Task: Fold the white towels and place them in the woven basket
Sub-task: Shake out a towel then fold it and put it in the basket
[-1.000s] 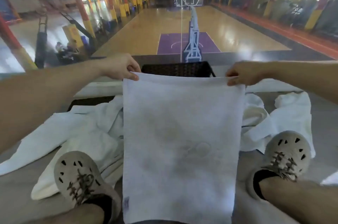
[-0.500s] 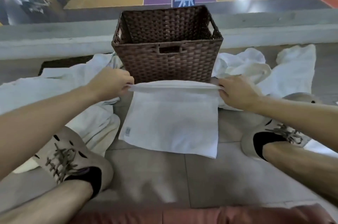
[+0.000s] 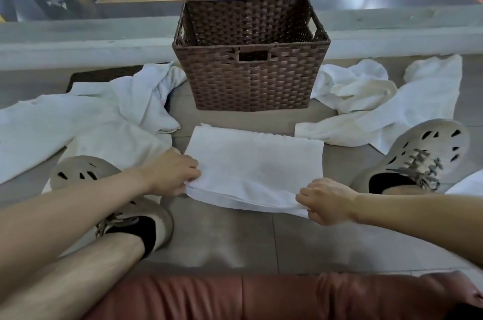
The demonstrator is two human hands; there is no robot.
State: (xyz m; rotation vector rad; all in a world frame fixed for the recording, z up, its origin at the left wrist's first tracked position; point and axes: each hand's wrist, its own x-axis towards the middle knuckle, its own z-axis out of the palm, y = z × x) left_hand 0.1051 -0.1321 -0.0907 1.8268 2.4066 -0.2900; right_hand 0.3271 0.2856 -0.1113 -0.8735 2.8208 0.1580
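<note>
A white towel (image 3: 254,160), folded in half, lies flat on the grey tiled floor between my feet. My left hand (image 3: 173,174) pinches its near left corner. My right hand (image 3: 326,200) pinches its near right corner, and the near edge sits slightly raised off the floor. Just beyond the towel stands the brown woven basket (image 3: 251,84); I see nothing inside it. Loose white towels lie crumpled to the left (image 3: 86,121) and to the right (image 3: 371,100) of the basket.
My two shoes, left (image 3: 86,175) and right (image 3: 418,155), flank the folded towel. A red-brown leather seat edge (image 3: 261,296) runs along the bottom. Behind the basket a concrete ledge (image 3: 78,42) overlooks a basketball court far below.
The towel, first held up hanging full length, was lowered and folded in half toward me; my hands moved from near the basket to the near edge.
</note>
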